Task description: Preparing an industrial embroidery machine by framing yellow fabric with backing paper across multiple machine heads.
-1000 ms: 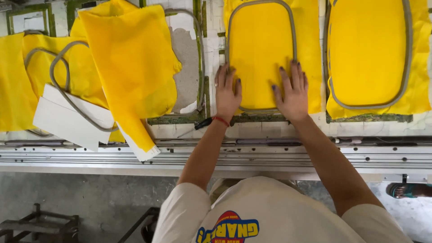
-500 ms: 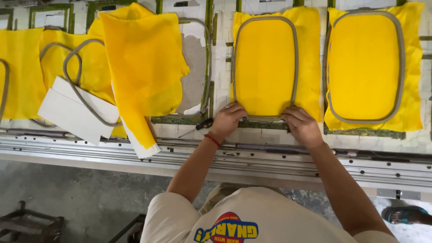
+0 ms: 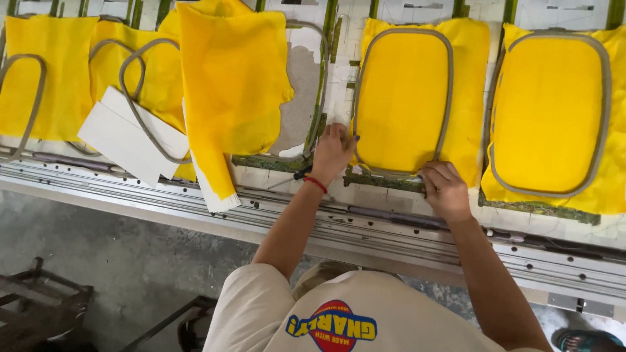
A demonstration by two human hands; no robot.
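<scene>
1. The fingers of the left hand (image 3: 332, 153) are lying spread and flat on the lower left corner of the hooped yellow cloth (image 3: 404, 98), their tips touching the cloth's edge beside the grey oval hoop (image 3: 445, 98); they are clamping nothing.
2. The fingers of the right hand (image 3: 447, 188) are curling together over the hoop's lower right rim, pressing on the near edge of the same cloth; whether they are pinching the rim, I cannot tell.
3. A red wristband (image 3: 315, 184) is sitting on the left wrist, just behind that hand.
4. Under both hands, a green frame bracket (image 3: 385, 180) is running along the cloth's near edge.
5. Beyond the right fingers, a second hooped yellow piece (image 3: 548, 111) is lying near.
6. Beyond the left fingers, a loose yellow cloth (image 3: 228, 91) is draping over an empty frame, with white backing sheets (image 3: 127, 137) further out.
7. Nearer the body than the fingers, metal rails (image 3: 391, 225) are crossing the view.
</scene>
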